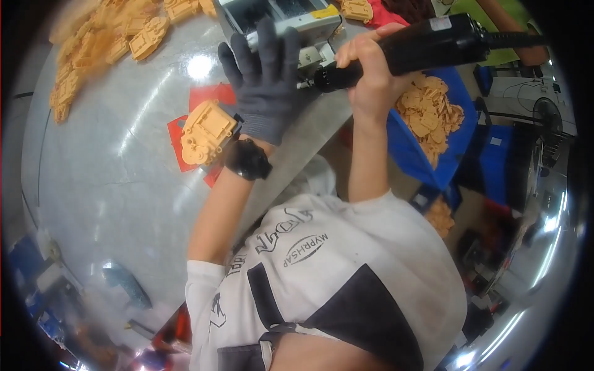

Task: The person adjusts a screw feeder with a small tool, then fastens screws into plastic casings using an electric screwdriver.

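The left hand (263, 83), in a dark grey glove, is wide, with its fingers spread and its back to the camera. Its fingertips overlap the near edge of a grey metal box (315, 23) at the far side of the counter (124, 198); whether they touch it, I cannot tell. A black watch (249, 159) sits on that wrist.

The right hand (373, 67) is bare and closed around a black power tool (427, 44). The tool lies slantwise across the view, its narrow tip pointing left and ending just beside the gloved hand, and a thick black cord (516, 40) runs from its other end.

Near the left wrist, an orange plastic part (208, 133) lies on a red mat (178, 145) on the counter, its right edge partly behind the wrist. More orange parts (148, 38) are heaped at the far left of the counter, some blurred. To the right, below the counter, a blue bin (440, 176) holds a pile of similar pieces (430, 114). At the upper right, another person's arm (504, 21) shows beside green cloth (467, 9).
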A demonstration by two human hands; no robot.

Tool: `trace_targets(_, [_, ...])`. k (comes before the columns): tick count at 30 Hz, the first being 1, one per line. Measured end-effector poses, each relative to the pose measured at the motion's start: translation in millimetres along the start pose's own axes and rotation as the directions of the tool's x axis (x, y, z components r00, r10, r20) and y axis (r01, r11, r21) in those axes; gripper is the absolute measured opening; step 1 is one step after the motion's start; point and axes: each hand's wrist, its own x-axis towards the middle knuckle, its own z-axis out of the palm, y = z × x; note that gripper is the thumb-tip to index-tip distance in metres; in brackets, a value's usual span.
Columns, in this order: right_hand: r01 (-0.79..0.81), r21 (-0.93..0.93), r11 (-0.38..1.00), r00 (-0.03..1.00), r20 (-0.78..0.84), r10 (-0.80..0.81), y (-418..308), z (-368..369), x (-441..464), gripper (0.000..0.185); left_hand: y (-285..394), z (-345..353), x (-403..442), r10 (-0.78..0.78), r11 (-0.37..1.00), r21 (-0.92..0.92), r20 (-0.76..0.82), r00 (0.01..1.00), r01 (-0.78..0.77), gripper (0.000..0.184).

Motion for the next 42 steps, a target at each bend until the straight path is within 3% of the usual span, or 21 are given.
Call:
trace_targets(2, [-0.007,0.026,1.000,1.000,-0.027,0.007,2,-2,-1,0.023,-1,-1,-1,0.003,1.000,0.025,0.014,1.000,-0.003,0.082])
trace_targets(4, [-0.015,0.221,0.975,0.996,-0.087,0.035,5,-6,0,0.023,0,-1,0,0.007,0.999,0.049,0.026,1.000,-0.008,0.082])
trace_targets(11, [-0.037,0.293,0.955,0.975,-0.198,0.099,5,-20,0,0.025,0,1,2,-0.002,0.999,0.040,0.022,1.000,0.001,0.087])
trace_targets(13, [-0.093,0.414,0.905,0.952,-0.228,0.202,7,-25,1,0.025,1,-1,1,-0.009,1.000,0.006,0.015,1.000,0.009,0.089])
trace_targets(14, [-0.094,0.414,0.906,0.952,-0.229,0.203,11,-31,-1,0.025,2,-2,0,-0.011,1.000,0.013,0.039,0.999,0.011,0.093])
trace_targets(16, [-0.222,0.217,0.951,0.940,-0.210,0.267,20,-40,-7,0.025,1,1,-2,-0.013,1.000,0.017,0.066,0.998,0.012,0.096])
trace_targets(21, [-0.104,0.354,0.929,0.934,-0.287,0.214,6,-33,-2,0.026,-4,6,-2,0.020,0.999,0.039,-0.030,0.999,-0.019,0.105])
trace_targets(25, [-0.039,0.300,0.953,0.965,-0.236,0.113,-8,-41,3,0.028,-1,-9,-4,-0.015,1.000,-0.013,0.082,0.997,0.016,0.106])
trace_targets(27, [0.040,0.348,0.937,0.987,-0.157,0.016,-10,-37,5,0.030,-2,-13,-9,0.031,0.993,0.107,0.128,0.991,-0.045,0.103])
trace_targets(29, [0.047,0.368,0.929,0.988,-0.154,0.011,-3,-26,7,0.033,1,-17,-10,0.038,0.993,0.108,0.145,0.989,-0.054,0.101])
trace_targets(31, [0.059,0.334,0.941,0.992,-0.128,-0.017,5,-17,5,0.036,5,-19,-10,-0.003,1.000,-0.022,0.108,0.994,0.006,0.109])
trace_targets(32, [0.048,0.219,0.974,0.998,-0.046,-0.039,9,-19,2,0.033,5,-19,-10,-0.004,1.000,-0.023,0.112,0.994,0.006,0.109])
trace_targets(34, [0.062,0.197,0.979,0.998,-0.033,-0.056,11,-15,0,0.034,2,-17,-10,0.028,0.996,0.076,0.120,0.992,-0.037,0.101])
trace_targets(38, [0.120,0.146,0.982,0.991,0.037,-0.126,14,-8,-4,0.035,6,-5,-8,-0.030,0.998,0.050,0.070,0.997,0.027,0.102])
trace_targets(42, [0.116,0.049,0.992,0.977,0.172,-0.122,14,-6,-2,0.036,3,9,-1,0.015,0.990,0.142,-0.075,0.997,-0.005,0.088])
